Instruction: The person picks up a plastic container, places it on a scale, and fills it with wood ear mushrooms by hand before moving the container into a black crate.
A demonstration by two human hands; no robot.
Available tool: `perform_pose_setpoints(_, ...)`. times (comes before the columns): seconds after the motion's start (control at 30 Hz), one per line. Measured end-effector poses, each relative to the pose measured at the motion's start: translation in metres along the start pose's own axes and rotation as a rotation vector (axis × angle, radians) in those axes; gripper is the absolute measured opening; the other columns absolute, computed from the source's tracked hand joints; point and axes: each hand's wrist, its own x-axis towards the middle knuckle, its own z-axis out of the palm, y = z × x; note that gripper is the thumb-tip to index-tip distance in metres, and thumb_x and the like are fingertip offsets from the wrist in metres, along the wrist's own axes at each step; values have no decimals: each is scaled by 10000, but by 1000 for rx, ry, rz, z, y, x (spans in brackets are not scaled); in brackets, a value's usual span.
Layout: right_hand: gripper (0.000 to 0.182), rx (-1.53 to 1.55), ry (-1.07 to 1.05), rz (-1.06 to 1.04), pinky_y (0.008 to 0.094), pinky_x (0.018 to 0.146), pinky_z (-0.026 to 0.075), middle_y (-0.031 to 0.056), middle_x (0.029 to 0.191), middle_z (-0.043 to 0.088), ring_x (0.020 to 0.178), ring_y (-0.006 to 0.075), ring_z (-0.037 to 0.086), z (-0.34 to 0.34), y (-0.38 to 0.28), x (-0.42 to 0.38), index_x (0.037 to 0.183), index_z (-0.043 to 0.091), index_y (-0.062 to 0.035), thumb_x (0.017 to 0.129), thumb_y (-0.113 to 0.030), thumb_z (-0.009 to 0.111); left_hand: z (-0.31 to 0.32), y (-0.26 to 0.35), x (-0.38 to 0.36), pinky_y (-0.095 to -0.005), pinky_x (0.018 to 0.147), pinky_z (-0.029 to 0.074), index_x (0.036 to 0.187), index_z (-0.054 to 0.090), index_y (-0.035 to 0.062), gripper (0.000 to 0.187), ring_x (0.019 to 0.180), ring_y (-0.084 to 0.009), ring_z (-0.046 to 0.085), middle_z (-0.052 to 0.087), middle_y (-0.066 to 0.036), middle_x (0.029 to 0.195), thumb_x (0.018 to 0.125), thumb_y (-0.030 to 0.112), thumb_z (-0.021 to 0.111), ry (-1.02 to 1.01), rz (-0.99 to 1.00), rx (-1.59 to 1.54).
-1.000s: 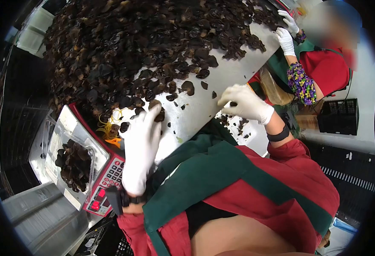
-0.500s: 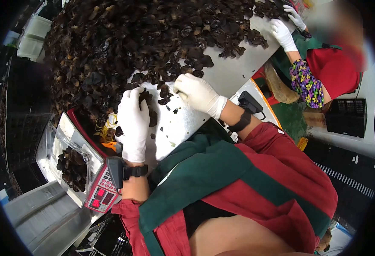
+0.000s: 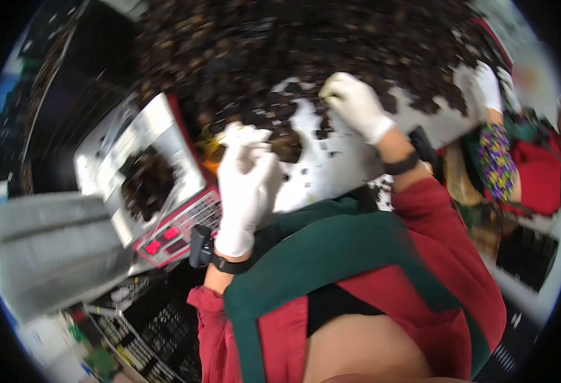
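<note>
A large heap of dark wood ear mushrooms (image 3: 261,51) covers the metal table (image 3: 315,172), with loose pieces at its near edge. My left hand (image 3: 247,191), in a white glove, is raised over the table's left part beside the scale; motion smears its fingers. Closer to the heap's edge, my right hand (image 3: 360,108), gloved too, has its fingers curled together; I cannot tell what is in them. Just right of my left hand lies a brownish mushroom piece (image 3: 287,148). The weighing scale (image 3: 181,223) carries a small pile of mushrooms (image 3: 146,182) and shows lit red digits.
Orange and yellow items (image 3: 211,152) lie between the scale and the heap. A grey metal bin (image 3: 57,249) stands at the left, and black crates (image 3: 165,319) are below the scale. At the right, another person's gloved hand (image 3: 488,86) is at the heap's far end.
The view has swung left, shifting the scene rightward and blurring it. My left hand has turned and its fingers are now bunched near the scale side. My right hand stays curled by the heap.
</note>
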Motion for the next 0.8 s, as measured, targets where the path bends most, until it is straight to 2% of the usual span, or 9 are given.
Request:
perform_pose_setpoints(0.03, 72, 26, 45, -26, 349, 812, 541, 99, 971, 672, 901, 262, 672, -4, -4, 1, 887, 690, -30, 822, -29, 660, -10, 8, -11, -236, 856, 460, 1176, 629, 34, 348, 937, -78, 562, 599, 0, 1033, 845, -63, 675, -21, 31, 54)
perform_pose_setpoints(0.1, 92, 128, 89, -1, 339, 785, 537, 90, 971, 682, 859, 274, 670, -17, -19, 4, 897, 707, -28, 820, -33, 657, -34, 27, -30, -240, 806, 470, 1113, 666, 35, 305, 817, -86, 576, 600, -13, 935, 832, -82, 641, 52, 240, 279)
perform_pose_setpoints(0.2, 126, 196, 108, 112, 276, 704, 486, 55, 961, 677, 758, 173, 609, -26, -28, 4, 949, 720, -31, 828, -30, 683, -85, 49, -50, -287, 833, 491, 1070, 670, 26, 320, 865, -131, 607, 641, -68, 1038, 790, -128, 659, 449, 566, 685)
perform_pose_setpoints(0.3, 134, 201, 78, 183, 244, 643, 431, 33, 947, 668, 683, 102, 514, -31, -41, 8, 964, 722, -36, 838, -39, 678, -144, 48, -54, -279, 848, 486, 1133, 649, 16, 343, 919, -135, 604, 635, -74, 1120, 823, -130, 635, 782, 629, 615)
perform_pose_setpoints(0.43, 136, 179, 25, 221, 252, 688, 463, 46, 975, 677, 734, 129, 576, -28, -55, 13, 968, 714, -33, 842, -47, 666, -181, 55, -62, -327, 853, 494, 1194, 665, 34, 321, 920, -208, 601, 620, -93, 1010, 875, 28, 702, 529, 462, 1341)
perform_pose_setpoints(0.5, 138, 173, -10, 136, 277, 795, 505, 76, 1015, 687, 868, 193, 660, -18, -46, 14, 967, 709, -33, 838, -43, 660, -177, 56, -68, -357, 869, 485, 1181, 678, 39, 339, 906, -257, 591, 599, -124, 1006, 847, 61, 731, 556, 425, 1311)
perform_pose_setpoints(0.53, 143, 89, -64, 175, 317, 909, 509, 116, 1098, 693, 1029, 271, 674, -18, -47, 14, 967, 706, -33, 836, -34, 649, -177, 62, -71, -353, 876, 482, 1191, 672, 40, 360, 907, -253, 589, 595, -123, 1008, 838, 62, 738, 517, 415, 1325)
perform_pose_setpoints(0.67, 156, -76, 9, 90, 343, 945, 504, 151, 1204, 675, 1096, 302, 654, -14, -36, 14, 970, 705, -32, 838, -4, 628, -189, 81, -80, -333, 890, 474, 1230, 651, 46, 440, 938, -210, 588, 593, -82, 1012, 802, 23, 749, 438, 315, 1181)
perform_pose_setpoints(0.8, 143, 15, 26, 202, 293, 903, 506, 109, 1011, 728, 952, 226, 692, -31, -51, 22, 992, 700, -11, 879, -1, 614, -205, 95, -91, -293, 918, 469, 1244, 645, 40, 407, 957, -137, 593, 635, -41, 1037, 845, -26, 695, 460, 322, 973)
